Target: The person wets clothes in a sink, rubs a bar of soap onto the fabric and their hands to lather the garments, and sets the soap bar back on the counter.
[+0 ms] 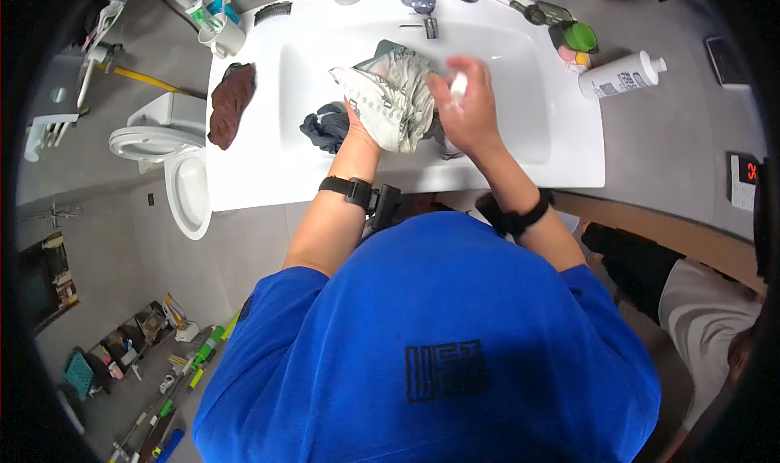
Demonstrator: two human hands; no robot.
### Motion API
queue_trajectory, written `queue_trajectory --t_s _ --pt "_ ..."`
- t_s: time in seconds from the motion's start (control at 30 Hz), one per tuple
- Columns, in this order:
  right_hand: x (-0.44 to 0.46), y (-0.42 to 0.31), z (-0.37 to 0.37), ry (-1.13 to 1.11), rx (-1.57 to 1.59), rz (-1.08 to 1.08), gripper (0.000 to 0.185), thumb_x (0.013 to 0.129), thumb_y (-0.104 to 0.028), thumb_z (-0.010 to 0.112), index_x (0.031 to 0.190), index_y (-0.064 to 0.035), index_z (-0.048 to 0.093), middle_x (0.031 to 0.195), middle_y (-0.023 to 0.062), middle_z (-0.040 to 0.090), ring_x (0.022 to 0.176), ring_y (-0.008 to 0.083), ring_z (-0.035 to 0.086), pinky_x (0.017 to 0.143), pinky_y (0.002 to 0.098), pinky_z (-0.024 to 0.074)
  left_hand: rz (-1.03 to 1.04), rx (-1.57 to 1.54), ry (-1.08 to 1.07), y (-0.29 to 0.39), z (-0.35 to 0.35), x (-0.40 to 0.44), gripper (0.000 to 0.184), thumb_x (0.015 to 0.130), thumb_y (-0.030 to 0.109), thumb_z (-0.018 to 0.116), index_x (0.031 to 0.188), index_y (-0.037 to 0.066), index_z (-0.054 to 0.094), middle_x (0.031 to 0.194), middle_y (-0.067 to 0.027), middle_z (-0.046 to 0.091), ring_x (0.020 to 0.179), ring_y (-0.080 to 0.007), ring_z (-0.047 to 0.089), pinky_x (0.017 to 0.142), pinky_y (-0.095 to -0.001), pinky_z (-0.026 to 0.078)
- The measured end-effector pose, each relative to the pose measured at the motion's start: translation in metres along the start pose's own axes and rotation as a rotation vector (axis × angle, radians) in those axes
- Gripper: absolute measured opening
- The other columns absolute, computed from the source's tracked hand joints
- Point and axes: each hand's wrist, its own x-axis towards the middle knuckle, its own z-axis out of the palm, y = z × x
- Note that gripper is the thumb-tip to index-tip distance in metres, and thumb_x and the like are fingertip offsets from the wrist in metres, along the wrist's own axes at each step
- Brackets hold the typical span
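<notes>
Over the white sink (532, 130), my left hand (362, 131) grips a pale cloth garment (388, 106) with a dark print, its fingers mostly hidden under the fabric. My right hand (471, 110) is just right of the garment, somewhat blurred, with its fingers curled around a small white piece (459, 85) that looks like a bar of soap. White traces show on the fingers. Beside my left wrist a dark crumpled cloth (327, 127) lies in the basin. Another greyish cloth (448, 144) shows partly below my right hand.
A brown rolled cloth (233, 106) lies on the left counter, near a cup with toothpaste tubes (222, 37). The faucet (431, 28) is at the back. A white bottle (624, 75) stands at right. A toilet (188, 191) is left; another person (703, 309) is at lower right.
</notes>
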Motion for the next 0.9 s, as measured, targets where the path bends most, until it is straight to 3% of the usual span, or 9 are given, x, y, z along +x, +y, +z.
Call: queue_trajectory --t_s 0.17,0.23,0.43,0.5,0.57,0.63,0.7,0.8,0.9 --pt "0.026 0.025 0.027 -0.117 -0.615 -0.466 0.06 0.084 -0.044 0.06 0.126 -0.0043 0.044 0.116 0.0223 0.055 0.112 0.0367 0.052 0.094 0.0429 0.0422 0.02 0.008 0.118 -0.033 0.012 -0.008 0.073 0.087 0.064 0.033 0.138 0.012 0.039 0.138 -0.011 0.044 0.126 -0.0292 0.042 0.107 -0.0453 0.032" --pt "0.049 0.027 0.027 -0.193 -0.262 0.501 0.066 0.084 -0.052 0.055 0.13 -0.0062 0.043 0.13 0.0268 0.046 0.123 0.0382 0.045 0.097 0.0524 0.0388 0.097 0.195 0.214 -0.036 0.028 -0.006 0.083 0.082 0.071 0.034 0.14 0.011 0.034 0.144 -0.0133 0.036 0.132 -0.0304 0.035 0.11 -0.0455 0.026" --pt "0.0 0.014 0.028 -0.273 -0.415 -0.43 0.063 0.083 -0.047 0.058 0.13 -0.0071 0.045 0.128 0.0262 0.048 0.121 0.039 0.046 0.098 0.0453 0.0397 -0.061 -0.089 -0.228 -0.007 -0.017 -0.01 0.074 0.088 0.063 0.03 0.136 0.008 0.04 0.138 -0.0145 0.044 0.125 -0.0322 0.043 0.107 -0.0468 0.031" --pt "0.04 0.024 0.02 -0.433 -0.164 0.247 0.065 0.085 -0.048 0.056 0.135 -0.0089 0.041 0.133 0.0259 0.043 0.126 0.038 0.04 0.103 0.0471 0.0345 0.052 0.107 0.093 -0.012 0.016 -0.009 0.077 0.087 0.065 0.031 0.134 0.006 0.041 0.137 -0.0145 0.045 0.125 -0.0325 0.043 0.108 -0.0467 0.031" --pt "0.028 0.027 0.039 -0.139 -0.143 0.631 0.062 0.085 -0.049 0.055 0.13 -0.0069 0.046 0.129 0.0251 0.046 0.122 0.0373 0.044 0.101 0.0457 0.0373 -0.129 -0.33 -0.394 -0.013 0.018 -0.016 0.076 0.087 0.065 0.031 0.133 0.005 0.042 0.136 -0.0147 0.046 0.126 -0.0324 0.042 0.108 -0.046 0.031" --pt "0.01 0.011 0.043 -0.112 -0.506 -0.424 0.059 0.086 -0.048 0.055 0.125 -0.0041 0.049 0.119 0.0243 0.054 0.111 0.039 0.052 0.093 0.041 0.043 0.014 0.117 0.09 -0.011 0.031 -0.015 0.07 0.09 0.063 0.028 0.129 0.009 0.048 0.129 -0.0105 0.052 0.12 -0.0293 0.048 0.103 -0.0449 0.037" --pt "0.004 0.031 0.052 -0.253 -0.259 -0.458 0.042 0.081 -0.031 0.058 0.111 -0.0023 0.058 0.123 0.0286 0.048 0.125 0.0408 0.038 0.1 0.0523 0.0347 0.017 -0.085 -0.221 -0.009 0.007 -0.021 0.067 0.09 0.062 0.028 0.13 0.011 0.048 0.129 -0.0102 0.052 0.12 -0.0287 0.048 0.103 -0.0444 0.037" --pt "0.048 0.029 0.037 -0.233 -0.137 0.434 0.051 0.086 -0.043 0.058 0.124 -0.0097 0.049 0.126 0.0176 0.052 0.121 0.0373 0.045 0.099 0.0413 0.0386 0.109 0.181 0.231 -0.015 0.04 -0.016 0.07 0.088 0.065 0.032 0.13 0.012 0.048 0.131 -0.0101 0.05 0.122 -0.0292 0.046 0.105 -0.0457 0.034" --pt "0.023 0.023 0.046 -0.167 -0.366 -0.306 0.052 0.086 -0.044 0.057 0.121 -0.0052 0.053 0.12 0.0223 0.053 0.116 0.0375 0.048 0.101 0.045 0.0357 0.164 0.251 0.289 -0.011 0.037 -0.016 0.072 0.087 0.067 0.031 0.131 0.012 0.047 0.133 -0.0108 0.049 0.123 -0.0302 0.045 0.106 -0.0473 0.032"
